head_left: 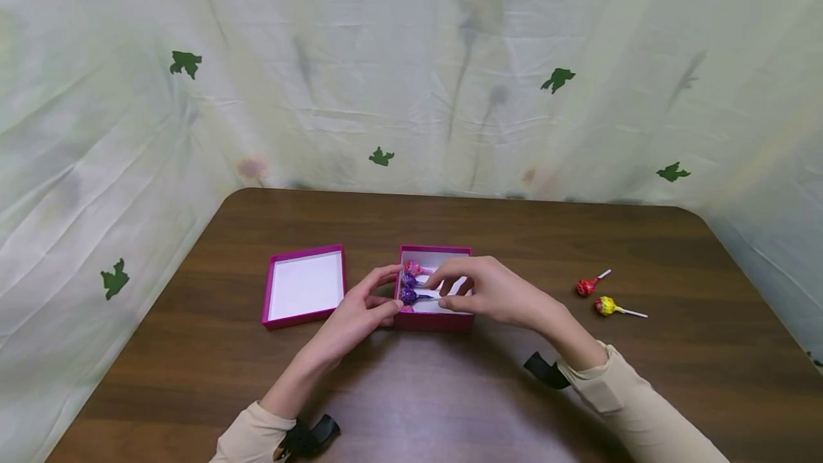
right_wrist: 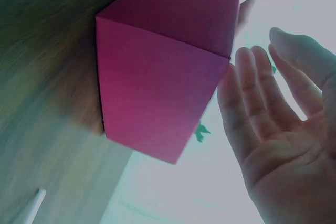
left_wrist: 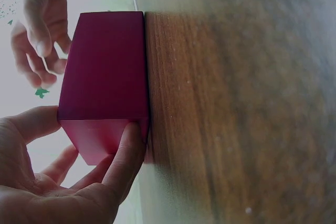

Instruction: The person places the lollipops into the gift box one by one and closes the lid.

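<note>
A magenta box [head_left: 440,321] with a white inside stands on the table, holding several lollipops along its left side. Among them are a pink-and-red lollipop [head_left: 412,267] and a dark purple lollipop [head_left: 408,296], its stick pointing right. My left hand [head_left: 356,316] grips the box's left end, thumb at the front corner and fingers along the side and back. Over the box's right part hovers my right hand [head_left: 495,291], thumb and fingers apart near the lollipop sticks. In the right wrist view, no object shows in this hand [right_wrist: 283,124].
Left of the box lies its magenta-rimmed lid [head_left: 305,286], white inside up. On the right of the wooden table [head_left: 514,234] lie a red lollipop [head_left: 586,286] and a yellow lollipop [head_left: 606,306]. A pale curtain [head_left: 411,77] with green leaf shapes hangs behind.
</note>
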`<control>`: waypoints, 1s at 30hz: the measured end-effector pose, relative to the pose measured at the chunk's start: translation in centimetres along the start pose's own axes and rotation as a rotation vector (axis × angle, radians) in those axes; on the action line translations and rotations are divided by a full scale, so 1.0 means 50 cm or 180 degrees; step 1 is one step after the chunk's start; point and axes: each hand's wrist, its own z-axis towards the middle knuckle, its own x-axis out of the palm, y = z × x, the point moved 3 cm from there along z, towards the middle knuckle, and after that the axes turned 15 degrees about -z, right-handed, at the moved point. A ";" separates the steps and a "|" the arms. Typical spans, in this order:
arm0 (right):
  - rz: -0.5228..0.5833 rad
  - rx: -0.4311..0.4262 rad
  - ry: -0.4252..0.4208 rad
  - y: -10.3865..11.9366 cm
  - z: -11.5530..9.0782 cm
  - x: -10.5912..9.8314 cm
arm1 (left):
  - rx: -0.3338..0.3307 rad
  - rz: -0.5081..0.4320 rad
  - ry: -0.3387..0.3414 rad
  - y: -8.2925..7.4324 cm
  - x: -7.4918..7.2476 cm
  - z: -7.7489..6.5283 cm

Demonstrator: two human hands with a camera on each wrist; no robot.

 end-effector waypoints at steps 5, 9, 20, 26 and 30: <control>0.0024 -0.0031 -0.0215 0.003 -0.033 -0.017 | -0.0004 0.0012 -0.0037 0.000 -0.001 0.001; -0.0001 -0.0088 -0.0343 -0.007 -0.061 -0.031 | -0.0006 0.0020 -0.0053 -0.001 -0.002 0.000; -0.0340 -0.0023 -0.0389 -0.055 -0.141 -0.078 | -0.0007 0.0033 -0.0025 -0.002 -0.001 0.001; -0.0590 0.0077 -0.0428 -0.085 -0.179 -0.099 | -0.0008 0.0008 -0.0019 0.002 -0.001 0.004; -0.0754 0.0144 -0.0397 -0.108 -0.200 -0.112 | -0.0008 0.0012 -0.0021 0.002 -0.001 0.004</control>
